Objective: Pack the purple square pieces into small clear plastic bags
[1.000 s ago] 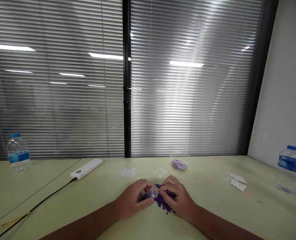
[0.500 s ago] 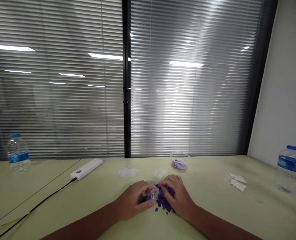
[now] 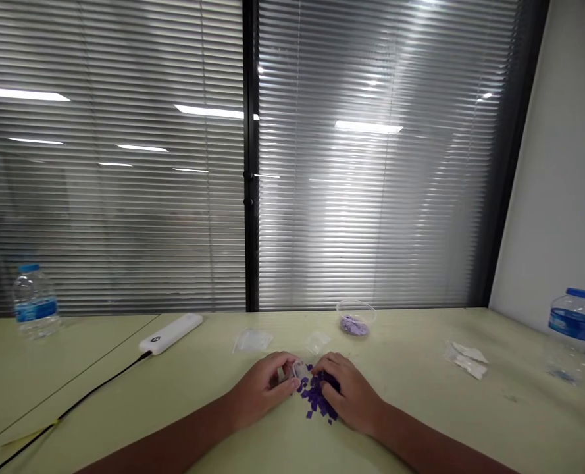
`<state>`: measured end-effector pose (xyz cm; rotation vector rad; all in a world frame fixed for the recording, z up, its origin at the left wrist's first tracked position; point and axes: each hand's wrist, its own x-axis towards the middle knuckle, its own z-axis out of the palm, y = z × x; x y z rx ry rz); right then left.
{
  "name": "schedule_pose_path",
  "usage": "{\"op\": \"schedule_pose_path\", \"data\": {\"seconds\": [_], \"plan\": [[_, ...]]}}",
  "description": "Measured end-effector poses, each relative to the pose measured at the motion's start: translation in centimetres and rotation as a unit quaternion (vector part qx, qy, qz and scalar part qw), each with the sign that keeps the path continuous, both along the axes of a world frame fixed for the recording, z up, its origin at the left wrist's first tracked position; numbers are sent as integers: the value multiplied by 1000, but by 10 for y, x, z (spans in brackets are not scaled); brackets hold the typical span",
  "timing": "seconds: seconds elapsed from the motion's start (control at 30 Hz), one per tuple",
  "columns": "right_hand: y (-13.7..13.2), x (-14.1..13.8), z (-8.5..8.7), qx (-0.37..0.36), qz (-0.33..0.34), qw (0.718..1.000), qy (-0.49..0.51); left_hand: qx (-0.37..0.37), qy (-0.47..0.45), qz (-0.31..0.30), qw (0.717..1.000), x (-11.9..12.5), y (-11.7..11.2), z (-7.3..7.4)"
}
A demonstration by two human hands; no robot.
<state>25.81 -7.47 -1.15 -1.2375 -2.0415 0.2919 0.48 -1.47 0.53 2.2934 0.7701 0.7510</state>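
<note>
While the left hand point(image 3: 260, 390) grips a clear plastic container point(image 3: 299, 370), rim toward the dark-purple squares point(image 3: 316, 397), the nearer right hand point(image 3: 350, 390) curls over them, its grasp unclear.

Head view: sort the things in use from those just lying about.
In use, apparently:
clear container, in the left hand
dark purple pieces, at the right hand

Seemingly lying about:
pale purple pieces in a clear bowl
white device with black cable
left bottle
right bottle
clear packets
white packet
</note>
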Motion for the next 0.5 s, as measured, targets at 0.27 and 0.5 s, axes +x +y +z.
{"op": "schedule_pose_path", "data": {"seconds": [0.27, 0.5], "plan": [[-3, 5, -3, -63, 46, 997, -1, -59, -64, 21, 996, 1, 6, 2], [-5, 7, 0, -50, 32, 996, 64, -152, -135, 60, 977, 0, 19, -2]]}}
